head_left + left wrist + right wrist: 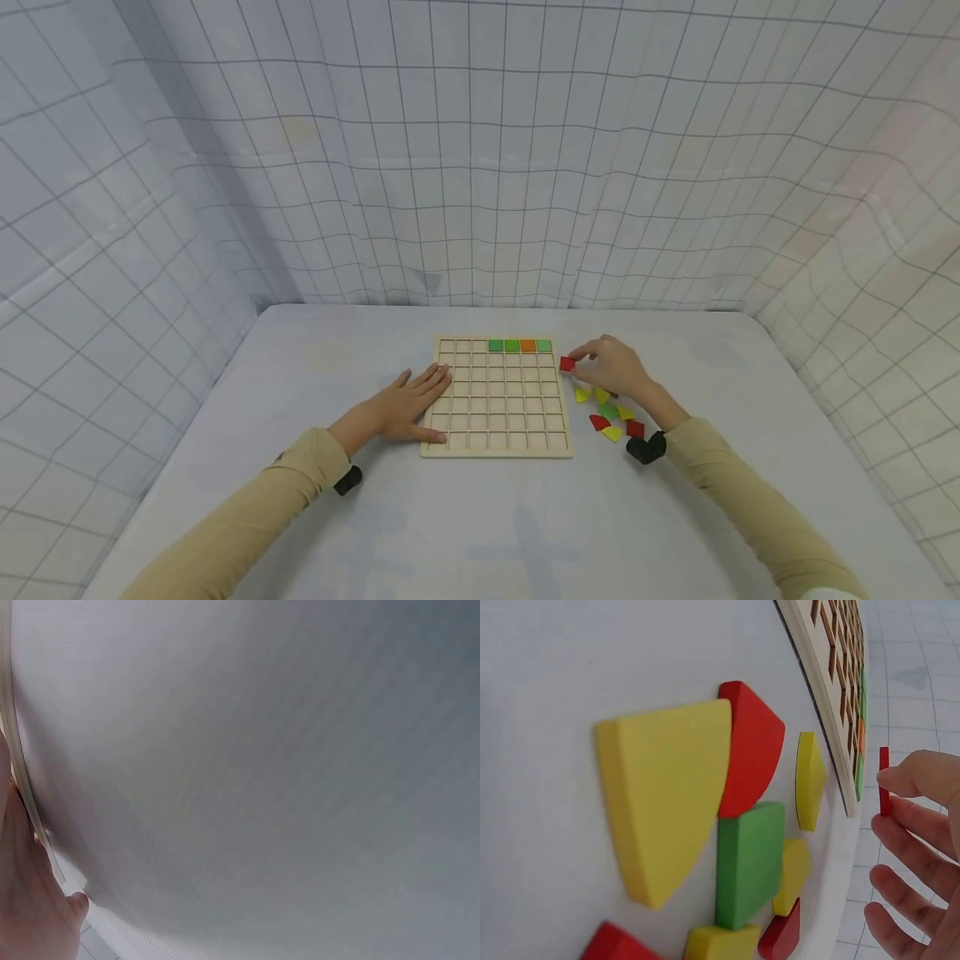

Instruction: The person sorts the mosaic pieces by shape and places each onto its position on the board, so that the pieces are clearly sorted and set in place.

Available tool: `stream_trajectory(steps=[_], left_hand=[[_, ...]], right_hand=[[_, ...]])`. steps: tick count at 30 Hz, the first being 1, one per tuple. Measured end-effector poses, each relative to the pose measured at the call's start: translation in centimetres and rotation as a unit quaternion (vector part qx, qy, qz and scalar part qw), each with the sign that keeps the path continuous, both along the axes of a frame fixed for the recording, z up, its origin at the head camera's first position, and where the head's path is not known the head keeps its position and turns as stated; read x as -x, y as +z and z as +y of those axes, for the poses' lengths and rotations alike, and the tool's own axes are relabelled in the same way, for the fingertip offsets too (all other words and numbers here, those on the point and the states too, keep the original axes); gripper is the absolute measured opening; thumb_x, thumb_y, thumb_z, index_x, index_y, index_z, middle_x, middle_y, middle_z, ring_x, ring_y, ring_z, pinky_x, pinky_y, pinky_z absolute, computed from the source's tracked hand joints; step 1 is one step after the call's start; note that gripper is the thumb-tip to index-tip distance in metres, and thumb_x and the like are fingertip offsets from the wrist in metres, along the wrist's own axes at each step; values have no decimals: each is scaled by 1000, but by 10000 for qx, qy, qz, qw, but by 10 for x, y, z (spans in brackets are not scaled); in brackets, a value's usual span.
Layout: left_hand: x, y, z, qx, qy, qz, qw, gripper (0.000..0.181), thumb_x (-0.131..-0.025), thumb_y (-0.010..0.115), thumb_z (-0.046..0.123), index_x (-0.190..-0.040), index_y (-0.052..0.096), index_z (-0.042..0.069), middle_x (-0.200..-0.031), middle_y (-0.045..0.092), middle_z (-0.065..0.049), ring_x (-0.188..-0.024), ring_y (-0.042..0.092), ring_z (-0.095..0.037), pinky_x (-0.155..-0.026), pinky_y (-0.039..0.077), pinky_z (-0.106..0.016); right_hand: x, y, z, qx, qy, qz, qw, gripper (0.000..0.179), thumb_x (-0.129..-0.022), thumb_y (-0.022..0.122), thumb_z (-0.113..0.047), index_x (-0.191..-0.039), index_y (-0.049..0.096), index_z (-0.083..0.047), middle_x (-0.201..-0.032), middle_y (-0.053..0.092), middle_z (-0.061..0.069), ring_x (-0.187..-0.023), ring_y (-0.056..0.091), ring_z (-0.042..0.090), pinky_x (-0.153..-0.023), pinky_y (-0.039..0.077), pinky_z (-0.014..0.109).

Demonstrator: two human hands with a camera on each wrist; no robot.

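Note:
A pale wooden grid board lies on the table. My left hand rests flat over its left edge with fingers spread; the left wrist view catches only part of that hand beside the board's edge. Between thumb and fingers, my right hand pinches a red square tile just off the board's right edge. In the right wrist view the red tile appears edge-on. Filling the right end of the board's far row are green tiles and an orange tile.
Loose pieces lie right of the board, below the right hand: several yellow pieces, a green square and a few red pieces. Some touch or overlap. A white gridded curtain stands behind the table's far edge.

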State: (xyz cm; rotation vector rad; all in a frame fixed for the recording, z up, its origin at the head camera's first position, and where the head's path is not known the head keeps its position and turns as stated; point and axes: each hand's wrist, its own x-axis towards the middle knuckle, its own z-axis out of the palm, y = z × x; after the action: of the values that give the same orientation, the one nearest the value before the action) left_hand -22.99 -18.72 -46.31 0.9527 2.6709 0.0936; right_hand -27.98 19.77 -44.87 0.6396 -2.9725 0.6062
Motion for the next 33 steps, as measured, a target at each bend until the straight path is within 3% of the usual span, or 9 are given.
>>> stream_trajectory(steps=[11,23,33], left_hand=[[-2,1,0,-32,-5,-1,10000,104,-86,51,68,-155,5,6,-163,-2,-13,-151,0,-32,-116,8,-62],[-1,2,1,25,5,11,10000,104,-86,49,71,-156,4,8,-163,-2,-11,-151,-1,-30,-117,9,-61],[0,1,1,35,-40,34,10000,104,-86,49,71,-156,4,8,-163,-2,-11,-151,-1,-30,-117,9,-61]], right_hand=[[17,-3,-28,190,259,257,9992,27,-82,74,-30,-103,76,-13,-98,70,4,-93,58,21,-69,50,33],[28,6,-63,260,379,17,9989,30,-83,73,-31,-107,75,-13,-101,72,4,-90,56,21,-64,45,28],[37,9,-83,370,511,35,9980,26,-84,73,-28,-105,76,-14,-103,73,3,-96,59,23,-76,51,37]])
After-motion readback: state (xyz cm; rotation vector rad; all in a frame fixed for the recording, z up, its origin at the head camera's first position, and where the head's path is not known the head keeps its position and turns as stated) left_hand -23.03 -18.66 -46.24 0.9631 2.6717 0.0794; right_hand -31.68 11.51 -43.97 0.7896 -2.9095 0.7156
